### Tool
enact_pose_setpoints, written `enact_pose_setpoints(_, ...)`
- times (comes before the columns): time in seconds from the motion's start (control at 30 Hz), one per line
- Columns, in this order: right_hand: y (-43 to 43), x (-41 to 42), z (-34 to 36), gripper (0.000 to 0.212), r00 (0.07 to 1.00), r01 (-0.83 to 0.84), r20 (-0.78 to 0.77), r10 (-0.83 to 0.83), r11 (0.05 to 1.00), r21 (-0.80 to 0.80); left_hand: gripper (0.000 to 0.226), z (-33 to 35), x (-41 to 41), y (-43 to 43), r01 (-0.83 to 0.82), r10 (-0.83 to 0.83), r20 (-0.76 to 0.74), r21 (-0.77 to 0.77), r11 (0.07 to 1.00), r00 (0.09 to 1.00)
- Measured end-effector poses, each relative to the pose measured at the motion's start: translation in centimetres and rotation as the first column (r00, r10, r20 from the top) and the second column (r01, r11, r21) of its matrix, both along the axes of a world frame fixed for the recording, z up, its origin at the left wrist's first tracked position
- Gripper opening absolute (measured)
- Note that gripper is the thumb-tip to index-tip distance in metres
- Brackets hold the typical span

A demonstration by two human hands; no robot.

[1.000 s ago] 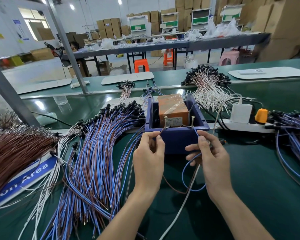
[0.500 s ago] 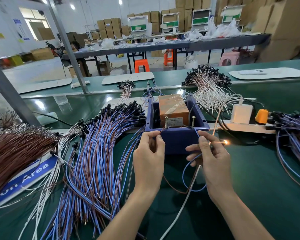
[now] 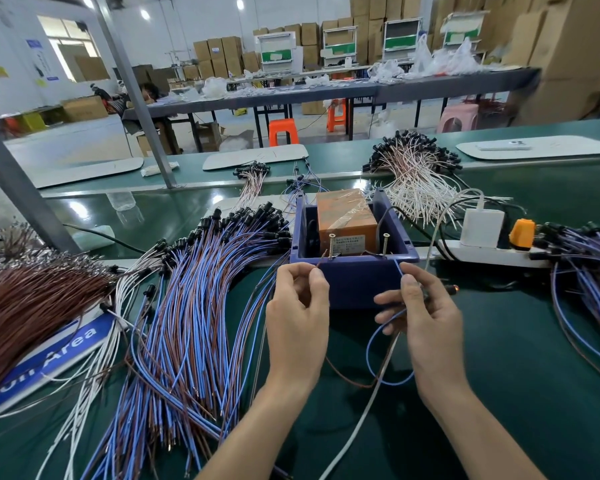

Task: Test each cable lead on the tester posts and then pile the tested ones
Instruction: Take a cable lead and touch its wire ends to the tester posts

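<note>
Left hand [image 3: 298, 320] pinches the brown wire end of one cable lead [image 3: 367, 348], right by the left post [image 3: 332, 244]. Right hand [image 3: 426, 323] pinches the blue end, just below the right post [image 3: 385, 242]. Both posts stand up on the tester [image 3: 354, 285], mid desk [image 3: 516, 375], just past the hands. The lead hangs in a loop between them. I cannot tell if the tips touch. The plug [image 3: 451, 289] is mostly hidden.
</note>
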State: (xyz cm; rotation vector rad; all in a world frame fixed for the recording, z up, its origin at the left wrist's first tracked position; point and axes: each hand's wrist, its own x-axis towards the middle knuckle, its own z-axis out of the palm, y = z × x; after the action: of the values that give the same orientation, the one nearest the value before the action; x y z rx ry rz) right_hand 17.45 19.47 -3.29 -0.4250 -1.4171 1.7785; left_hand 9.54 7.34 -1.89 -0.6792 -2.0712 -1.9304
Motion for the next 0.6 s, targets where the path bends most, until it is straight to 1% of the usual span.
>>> enact_pose_setpoints(0.1, -0.5, 0.6, 0.0, 0.017, 0.998, -0.049, 0.029, 0.048, 0.998, 0.030, 0.009, 0.6, 0.8, 0.1, 0.113, -0.114, -0.018, -0.021, 0.993, 0.993)
enact_pose_setpoints(0.17, -1.1, 0.8, -0.1, 0.017, 0.992, -0.110, 0.064, 0.106, 0.992, 0.068, 0.011, 0.7, 1.2, 0.3, 0.225, -0.225, 0.050, 0.002, 0.974, 0.973)
enact_pose_setpoints(0.23, -1.6, 0.9, -0.1, 0.017, 0.985, -0.152, 0.096, 0.143, 0.984, 0.095, 0.009, 0.6, 1.6, 0.6, 0.307, -0.313, 0.147, 0.058, 0.950, 0.938)
enact_pose_setpoints(0.3, -1.9, 0.9, -0.1, 0.018, 0.980, -0.173, 0.121, 0.160, 0.980, 0.103, 0.007, 0.4, 1.9, 0.7, 0.331, -0.349, 0.241, 0.114, 0.937, 0.905)
enact_pose_setpoints(0.37, -1.9, 1.0, -0.2, 0.016, 0.971, -0.208, 0.141, 0.193, 0.973, 0.101, 0.007, 0.2, 2.2, 0.7, 0.330, -0.354, 0.282, 0.131, 0.935, 0.892)
enact_pose_setpoints(0.43, -1.7, 1.0, -0.3, 0.016, 0.960, -0.250, 0.144, 0.239, 0.966, 0.068, 0.007, 0.0, 2.2, 0.7, 0.324, -0.340, 0.269, 0.102, 0.940, 0.901)
enact_pose_setpoints(0.57, -1.1, 1.1, -0.4, 0.021, 0.914, -0.375, 0.138, 0.382, 0.924, -0.080, 0.009, -0.6, 2.4, 0.7, 0.297, -0.287, 0.141, -0.053, 0.953, 0.948)
enact_pose_setpoints(0.6, -0.9, 1.2, -0.5, 0.022, 0.902, -0.396, 0.137, 0.409, 0.912, -0.107, 0.011, -0.6, 2.5, 0.8, 0.294, -0.285, 0.123, -0.061, 0.954, 0.951)
